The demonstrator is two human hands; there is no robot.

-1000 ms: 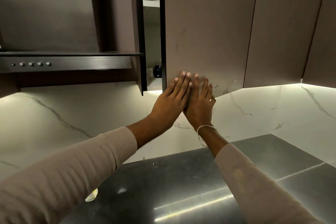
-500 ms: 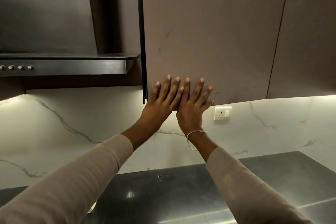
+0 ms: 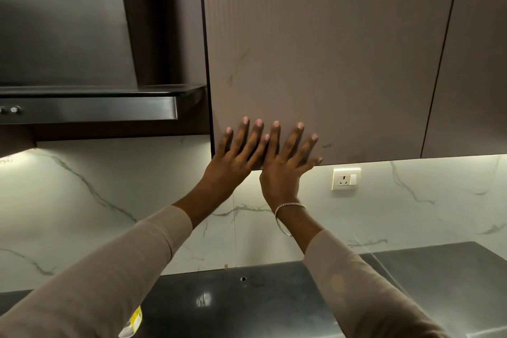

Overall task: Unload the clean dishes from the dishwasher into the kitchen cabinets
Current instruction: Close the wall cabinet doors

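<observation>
From the head view, the cabinet door (image 3: 315, 63) fills the upper middle of the picture, hanging above the dark worktop (image 3: 247, 304) and just right of the range hood (image 3: 87, 112). It looks flush with the neighbouring door (image 3: 472, 63), so I judge it closed or very nearly so. Expect it to behave as a stiff, flat panel that swings lightly on its hinges and will not flex under your palms. It shows no knob or handle, so if you need it open for the next load, the lower edge near the left corner is probably the place to hook your fingertips. No dishes and no dishwasher are in view (the breakable things are somewhere out of frame). Your left hand (image 3: 233, 162) lies flat against the door's lower left corner, fingers straight and spread, gripping nothing. Your right hand (image 3: 285, 170), the one with the bracelet (image 3: 288, 207) at the wrist, presses flat just beside it. The two hands touch where their fingers overlap, and the right thumb sits at the door's bottom edge. Below and to the right, a wall socket (image 3: 345, 179) sits on the marble backsplash (image 3: 109, 200), apart from both hands.
</observation>
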